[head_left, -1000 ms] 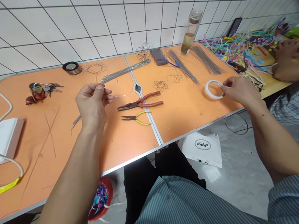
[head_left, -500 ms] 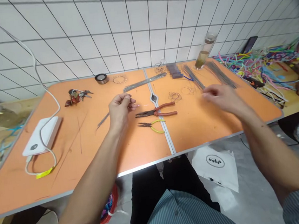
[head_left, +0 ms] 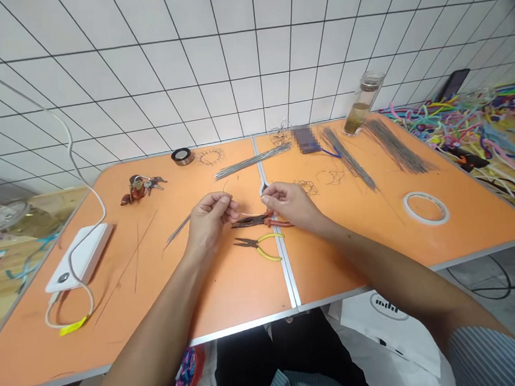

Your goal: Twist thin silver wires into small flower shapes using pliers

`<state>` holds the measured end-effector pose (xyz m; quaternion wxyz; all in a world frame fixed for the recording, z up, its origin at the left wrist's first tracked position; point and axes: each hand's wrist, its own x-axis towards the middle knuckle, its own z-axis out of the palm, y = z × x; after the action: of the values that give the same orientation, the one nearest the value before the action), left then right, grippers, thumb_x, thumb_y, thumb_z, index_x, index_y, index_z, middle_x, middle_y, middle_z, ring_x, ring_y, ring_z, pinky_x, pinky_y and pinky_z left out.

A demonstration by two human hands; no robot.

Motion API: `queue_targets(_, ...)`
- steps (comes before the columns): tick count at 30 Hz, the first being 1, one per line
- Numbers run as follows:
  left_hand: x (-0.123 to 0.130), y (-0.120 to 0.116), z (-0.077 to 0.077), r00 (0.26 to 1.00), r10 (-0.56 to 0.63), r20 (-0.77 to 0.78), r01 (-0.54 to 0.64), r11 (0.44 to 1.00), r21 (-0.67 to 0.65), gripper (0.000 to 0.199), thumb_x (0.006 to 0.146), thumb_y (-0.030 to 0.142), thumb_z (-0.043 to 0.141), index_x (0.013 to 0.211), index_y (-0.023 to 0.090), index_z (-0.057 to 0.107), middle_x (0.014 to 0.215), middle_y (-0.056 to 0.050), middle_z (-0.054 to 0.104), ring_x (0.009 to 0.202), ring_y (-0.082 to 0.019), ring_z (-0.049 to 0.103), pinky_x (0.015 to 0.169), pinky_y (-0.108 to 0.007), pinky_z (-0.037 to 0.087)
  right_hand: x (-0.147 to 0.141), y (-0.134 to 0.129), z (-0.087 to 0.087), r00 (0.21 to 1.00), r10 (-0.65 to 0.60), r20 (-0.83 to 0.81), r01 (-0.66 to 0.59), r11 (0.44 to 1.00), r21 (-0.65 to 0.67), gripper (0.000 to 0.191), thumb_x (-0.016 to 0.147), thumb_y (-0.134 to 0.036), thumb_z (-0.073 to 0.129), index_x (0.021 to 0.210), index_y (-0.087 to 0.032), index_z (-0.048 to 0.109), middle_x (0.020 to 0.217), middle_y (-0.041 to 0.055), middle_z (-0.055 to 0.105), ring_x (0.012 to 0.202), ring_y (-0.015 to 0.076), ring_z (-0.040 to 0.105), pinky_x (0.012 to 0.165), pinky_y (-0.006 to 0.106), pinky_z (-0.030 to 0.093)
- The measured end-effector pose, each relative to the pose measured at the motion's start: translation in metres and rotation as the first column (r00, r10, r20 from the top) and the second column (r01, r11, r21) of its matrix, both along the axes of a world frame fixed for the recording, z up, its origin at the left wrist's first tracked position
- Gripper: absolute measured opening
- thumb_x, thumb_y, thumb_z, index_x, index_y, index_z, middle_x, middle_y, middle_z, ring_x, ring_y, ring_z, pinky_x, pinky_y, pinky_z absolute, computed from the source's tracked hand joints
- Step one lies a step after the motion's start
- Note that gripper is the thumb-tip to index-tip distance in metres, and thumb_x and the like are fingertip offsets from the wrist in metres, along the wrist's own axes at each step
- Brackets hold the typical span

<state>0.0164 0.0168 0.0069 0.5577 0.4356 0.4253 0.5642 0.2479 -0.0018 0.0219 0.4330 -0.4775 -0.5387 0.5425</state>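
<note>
Near the middle of the orange table, my left hand [head_left: 212, 218] is closed in a pinch on a thin wire [head_left: 226, 186] that curls up above the fingertips. My right hand [head_left: 288, 205], also pinched, is just to its right; what its fingertips hold, if anything, is too small to make out. Red-handled pliers [head_left: 252, 221] lie between and below the hands, their handles partly hidden by my right hand. Closer to the table's front are yellow-handled pliers [head_left: 249, 242]. Behind the hands, a bundle of straight wires [head_left: 252, 161] lies aslant across the table's seam.
The orange table [head_left: 232, 304] also bears a white power bank [head_left: 79, 258] with a cable, keys [head_left: 141, 187], black tape [head_left: 182, 156], wire bundles [head_left: 393, 143], a glass bottle [head_left: 361, 107] and a white tape roll [head_left: 426, 208]. Coloured strands [head_left: 455, 116] lie at the right.
My right hand has moved left from beside the wire bundles to next to my left hand, now over the red pliers' handles. The white tape roll has come into sight. The camera view has shifted.
</note>
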Motion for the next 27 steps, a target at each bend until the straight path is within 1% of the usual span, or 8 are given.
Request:
queue_targets(2, -0.001, 0.0, 0.001, 1.0, -0.012, 0.028, 0.013, 1.0, -0.027, 0.036, 0.072, 0.039, 0.098, 0.09, 0.016, 0.077, 0.079, -0.003, 0.08, 0.057, -0.012, 0.07, 0.056, -0.022, 0.058, -0.002, -0.002, 0.001, 0.998, -0.016, -0.068, 0.014, 1.0, -0.026, 0.02, 0.092, -0.039, 0.079, 0.096, -0.022, 0.07, 0.089, 0.0006, 0.069, 0.063, 0.015, 0.072, 0.057, 0.029, 0.063)
queue_targets(4, -0.002, -0.001, 0.002, 0.999, -0.019, 0.041, 0.021, 0.999, -0.044, 0.036, 0.072, 0.039, 0.099, 0.089, 0.016, 0.077, 0.079, -0.003, 0.08, 0.056, -0.012, 0.07, 0.056, -0.022, 0.058, -0.004, -0.001, 0.001, 0.995, -0.042, -0.09, 0.043, 0.999, 0.007, 0.021, 0.089, -0.039, 0.08, 0.094, -0.021, 0.07, 0.086, -0.0001, 0.069, 0.06, 0.0117, 0.067, 0.055, 0.025, 0.062)
queue_targets(8, -0.006, 0.0, 0.003, 1.0, -0.016, 0.025, 0.018, 0.998, -0.056, 0.035, 0.072, 0.036, 0.099, 0.092, 0.017, 0.078, 0.082, -0.004, 0.08, 0.058, -0.012, 0.07, 0.058, -0.022, 0.058, -0.006, 0.0, -0.006, 0.989, -0.056, -0.134, 0.059, 0.998, 0.023, 0.027, 0.088, -0.045, 0.077, 0.098, -0.021, 0.071, 0.08, -0.0018, 0.067, 0.06, 0.0114, 0.067, 0.054, 0.024, 0.06)
queue_targets(12, -0.008, -0.001, 0.003, 1.0, -0.002, -0.018, 0.001, 0.999, -0.054, 0.033, 0.075, 0.038, 0.099, 0.091, 0.017, 0.079, 0.084, -0.004, 0.08, 0.061, -0.013, 0.071, 0.06, -0.023, 0.06, -0.007, -0.004, -0.018, 0.987, -0.01, -0.158, 0.014, 1.0, 0.022, 0.027, 0.093, -0.043, 0.075, 0.108, -0.021, 0.071, 0.083, -0.0013, 0.069, 0.063, 0.0119, 0.069, 0.056, 0.023, 0.059)
queue_targets(17, -0.009, -0.001, 0.003, 0.999, 0.013, -0.052, -0.015, 0.999, -0.038, 0.034, 0.082, 0.044, 0.096, 0.096, 0.018, 0.079, 0.079, -0.003, 0.078, 0.057, -0.013, 0.068, 0.056, -0.023, 0.057, -0.007, -0.006, -0.03, 0.977, 0.013, -0.212, 0.001, 0.998, 0.066, 0.029, 0.102, -0.048, 0.067, 0.111, -0.021, 0.072, 0.087, 0.0006, 0.069, 0.066, 0.0111, 0.069, 0.058, 0.023, 0.057)
queue_targets(22, -0.008, -0.002, 0.002, 0.997, 0.036, -0.073, -0.04, 0.998, -0.05, 0.035, 0.077, 0.04, 0.098, 0.095, 0.017, 0.079, 0.085, -0.005, 0.079, 0.062, -0.013, 0.071, 0.057, -0.023, 0.058, -0.006, -0.004, -0.026, 0.977, -0.043, -0.209, 0.051, 0.998, 0.037, 0.032, 0.102, -0.051, 0.069, 0.114, -0.021, 0.073, 0.09, 0.0005, 0.071, 0.063, 0.0113, 0.07, 0.058, 0.024, 0.06)
queue_targets(24, -0.006, -0.003, 0.002, 0.995, 0.056, -0.078, -0.06, 0.997, -0.041, 0.034, 0.077, 0.039, 0.097, 0.095, 0.016, 0.079, 0.086, -0.005, 0.08, 0.064, -0.013, 0.071, 0.057, -0.022, 0.058, -0.005, -0.004, -0.023, 0.981, -0.063, -0.184, 0.077, 0.994, 0.073, 0.031, 0.102, -0.05, 0.07, 0.113, -0.022, 0.074, 0.09, 0.0006, 0.072, 0.064, 0.0108, 0.069, 0.059, 0.024, 0.061)
queue_targets(27, -0.003, -0.005, 0.004, 0.995, 0.059, -0.079, -0.061, 0.998, -0.016, 0.031, 0.082, 0.041, 0.093, 0.094, 0.017, 0.078, 0.082, -0.004, 0.078, 0.061, -0.013, 0.07, 0.056, -0.023, 0.058, -0.002, -0.005, -0.021, 0.986, -0.082, -0.145, 0.102, 0.986, 0.134, 0.028, 0.103, -0.048, 0.069, 0.113, -0.022, 0.075, 0.091, 0.0008, 0.073, 0.069, 0.011, 0.07, 0.063, 0.024, 0.064)
